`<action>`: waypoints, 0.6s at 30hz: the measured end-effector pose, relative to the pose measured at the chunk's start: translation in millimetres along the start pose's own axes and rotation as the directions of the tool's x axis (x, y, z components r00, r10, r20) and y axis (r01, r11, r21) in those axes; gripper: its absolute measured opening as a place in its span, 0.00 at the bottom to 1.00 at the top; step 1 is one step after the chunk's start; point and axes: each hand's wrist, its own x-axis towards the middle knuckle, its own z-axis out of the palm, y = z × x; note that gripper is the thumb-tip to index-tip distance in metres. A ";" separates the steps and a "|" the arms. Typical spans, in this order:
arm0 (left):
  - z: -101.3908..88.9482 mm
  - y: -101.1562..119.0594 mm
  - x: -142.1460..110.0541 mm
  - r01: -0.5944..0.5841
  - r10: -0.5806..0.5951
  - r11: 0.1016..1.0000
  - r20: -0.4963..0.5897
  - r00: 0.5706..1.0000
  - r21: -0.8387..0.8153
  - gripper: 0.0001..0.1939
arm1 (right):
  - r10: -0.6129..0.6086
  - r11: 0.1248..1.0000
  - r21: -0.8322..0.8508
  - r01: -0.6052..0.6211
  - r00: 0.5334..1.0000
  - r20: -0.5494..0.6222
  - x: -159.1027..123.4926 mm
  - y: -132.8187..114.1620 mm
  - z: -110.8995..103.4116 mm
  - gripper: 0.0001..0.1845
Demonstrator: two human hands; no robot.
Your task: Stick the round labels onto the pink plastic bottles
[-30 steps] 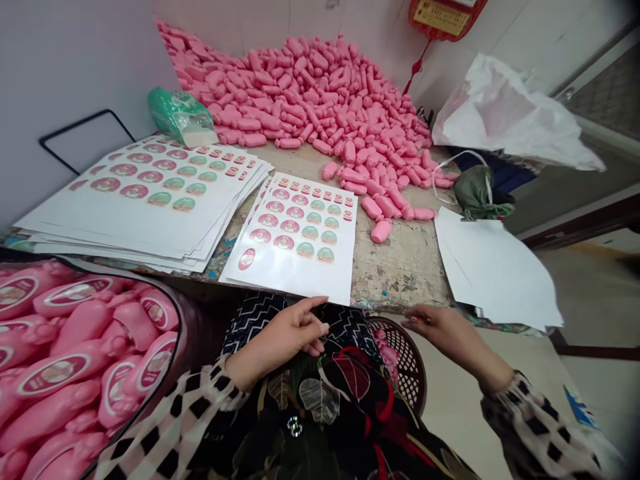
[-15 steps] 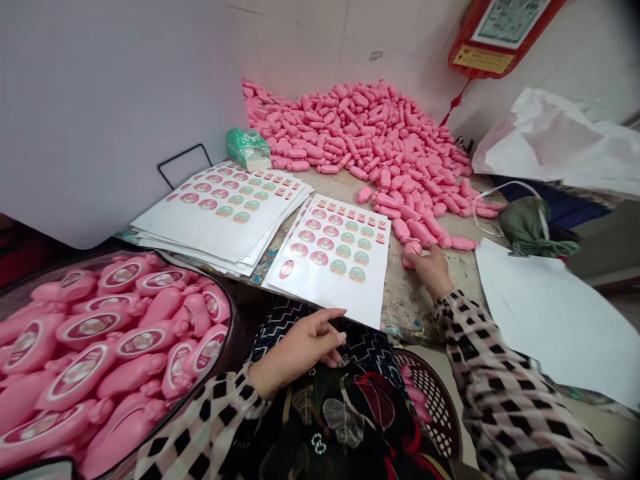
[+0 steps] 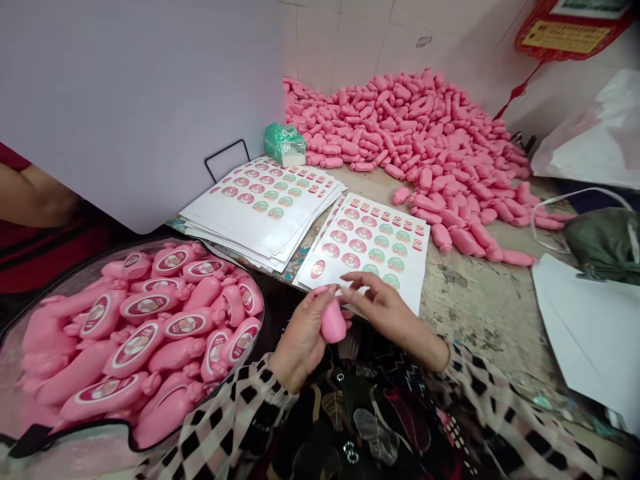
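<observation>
A small pink plastic bottle [image 3: 333, 323] is gripped by my left hand [image 3: 306, 337], above my lap at the table's front edge. No label shows on the side of it that faces me. My right hand [image 3: 385, 308] hovers beside it, fingers apart and bent toward the bottle, with nothing seen in them. Behind both hands lies a sheet of stickers [image 3: 364, 233], printed with pink ovals, green shapes and small pink labels. Part of that sheet's lower edge is hidden by my right hand.
A big heap of pink bottles [image 3: 400, 127] covers the back of the table. More sticker sheets [image 3: 250, 230] are stacked left, beside a green tissue pack [image 3: 285, 143]. A clear bag [image 3: 30, 393] of labelled bottles stands at left. Another person's arm [image 3: 37, 193] shows behind the board [image 3: 140, 100].
My right hand has come back from the front of the heap to the middle. A bottle is now in my left hand, which was without one before. The view has turned left.
</observation>
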 end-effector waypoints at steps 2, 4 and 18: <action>-6.5 1.5 0.0 -0.073 0.088 0.981 -0.078 0.993 0.179 0.17 | -0.052 0.972 -0.232 0.034 0.996 -0.074 20.5 5.0 -5.6 0.13; -12.4 2.4 -0.3 -0.195 0.262 0.869 -0.087 0.961 0.455 0.15 | -0.095 0.905 -0.422 0.045 0.991 -0.098 38.7 9.6 -5.9 0.12; -32.9 5.5 0.2 -0.211 0.332 -0.220 0.277 0.902 0.952 0.28 | -0.107 0.691 -0.722 0.014 0.991 -0.082 66.7 6.1 24.0 0.13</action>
